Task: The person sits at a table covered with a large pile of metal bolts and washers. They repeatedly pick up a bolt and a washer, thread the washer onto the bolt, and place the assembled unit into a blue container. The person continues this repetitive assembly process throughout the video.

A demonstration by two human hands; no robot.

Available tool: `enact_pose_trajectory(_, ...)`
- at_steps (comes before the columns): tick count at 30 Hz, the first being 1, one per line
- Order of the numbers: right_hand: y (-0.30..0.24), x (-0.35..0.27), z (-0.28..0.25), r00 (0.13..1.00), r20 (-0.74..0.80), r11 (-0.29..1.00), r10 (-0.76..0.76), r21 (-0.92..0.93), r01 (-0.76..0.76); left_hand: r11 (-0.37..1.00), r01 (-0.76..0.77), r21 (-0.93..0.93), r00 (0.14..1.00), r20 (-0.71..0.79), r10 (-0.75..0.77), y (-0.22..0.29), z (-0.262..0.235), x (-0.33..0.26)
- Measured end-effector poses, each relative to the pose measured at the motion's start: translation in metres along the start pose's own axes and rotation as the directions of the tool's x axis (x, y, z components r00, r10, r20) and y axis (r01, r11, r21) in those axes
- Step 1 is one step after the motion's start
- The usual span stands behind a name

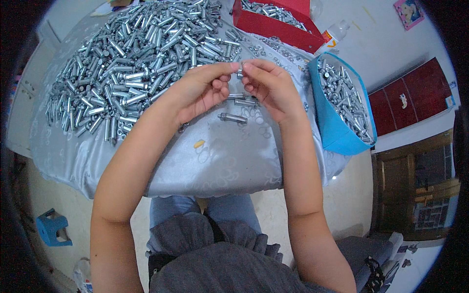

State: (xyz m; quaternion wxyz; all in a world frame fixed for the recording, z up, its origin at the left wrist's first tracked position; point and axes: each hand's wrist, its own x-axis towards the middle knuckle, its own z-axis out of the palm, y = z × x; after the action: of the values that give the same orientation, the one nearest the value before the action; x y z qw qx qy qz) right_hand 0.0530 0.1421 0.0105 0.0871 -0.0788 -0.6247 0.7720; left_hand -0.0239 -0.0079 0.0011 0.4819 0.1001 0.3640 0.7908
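Bright metal on glossy cloth, held in bare skin.

Small metal bolt [239,73], shiny and silvery, pinched between left hand [202,90] and right hand [271,88], both bare and matt. More bolts [233,117] just below, plated, smooth, gleaming. Big heap of metal sleeves [141,58] behind, same bright zinc-like sheen. Tablecloth [215,166] silvery grey, satin-glossy, with a faint woven pattern. Red box [273,27] matt, likely card; blue container [332,127] smooth, faintly shiny, likely plastic. Wooden cabinet door [415,97] lacquered dark red. Grey garment [220,259] soft, matt cloth. Blue stool [53,227] plain plastic. Floor [63,200] pale, polished.
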Motion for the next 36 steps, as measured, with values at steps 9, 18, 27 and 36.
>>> enact_pose_trajectory(9,0.018,0.008,-0.011,0.961,-0.010,0.664,-0.278,-0.724,0.185,0.956,-0.112,-0.270,0.993,-0.004,0.115,0.016,-0.008,-0.003)
enact_pose_trajectory(18,0.022,0.002,0.008,0.855,0.290,0.271,-0.429,-0.862,0.428,0.952,-0.155,-0.262,0.987,-0.008,0.159,0.023,-0.006,-0.006)
enact_pose_trajectory(27,0.031,-0.015,0.052,0.632,0.717,0.224,-0.295,-0.591,0.775,0.924,-0.260,-0.280,0.959,0.042,0.282,0.027,-0.018,-0.002)
enact_pose_trajectory(36,0.037,-0.012,0.052,0.568,0.770,0.139,-0.290,-0.554,0.821,0.927,-0.228,-0.297,0.969,0.024,0.246,0.024,-0.017,-0.001)
